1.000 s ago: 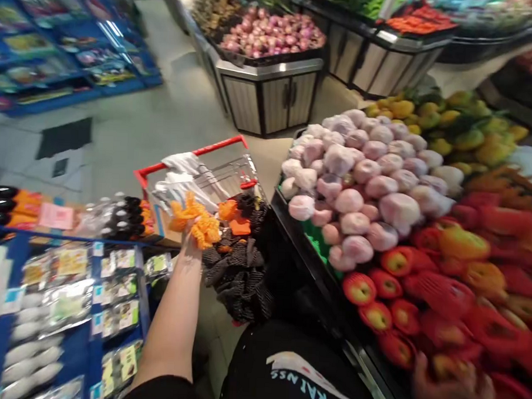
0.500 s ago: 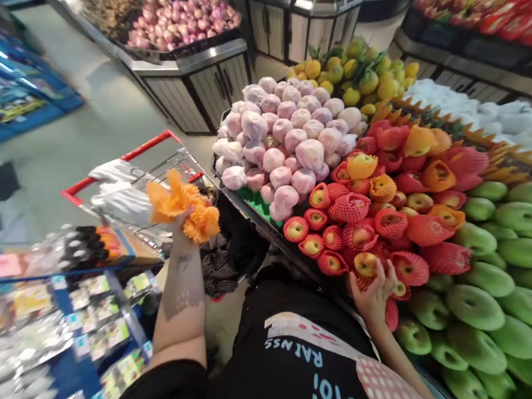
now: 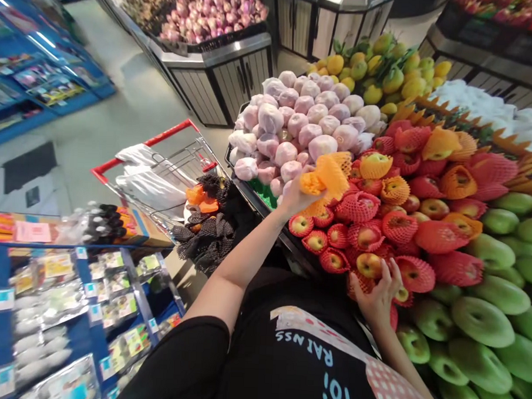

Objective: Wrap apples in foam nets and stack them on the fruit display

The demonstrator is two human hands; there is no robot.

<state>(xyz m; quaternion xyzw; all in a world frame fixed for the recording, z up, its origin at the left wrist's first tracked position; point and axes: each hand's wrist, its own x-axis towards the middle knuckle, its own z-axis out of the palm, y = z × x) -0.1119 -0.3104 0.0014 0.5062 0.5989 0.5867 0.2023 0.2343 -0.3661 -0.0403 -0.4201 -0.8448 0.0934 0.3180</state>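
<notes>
Orange foam net sleeves [image 3: 331, 176] are bunched in my left hand [image 3: 299, 196], which is closed around them over the near edge of the apple pile, beside the pale wrapped fruit [image 3: 290, 153]. My right hand [image 3: 379, 290] rests at the front of the pile with thumb and fingers spread. It lies against apples in red foam nets, just below a yellow-red apple [image 3: 369, 265]; its palm side is partly hidden. More red-netted apples [image 3: 365, 235] lie around it, a few in orange nets.
Large green fruit [image 3: 483, 321] is heaped at the right, yellow-green citrus [image 3: 373, 69] behind. A shopping cart [image 3: 162, 159] with a white bag stands at the left, near black and orange netting [image 3: 207, 232]. A blue shelf of packaged goods [image 3: 85, 309] is at lower left.
My left hand has swung right with the orange foam net sleeves, from beside the cart to over the fruit display. My right hand stays nearly in place. The view has shifted slightly left.
</notes>
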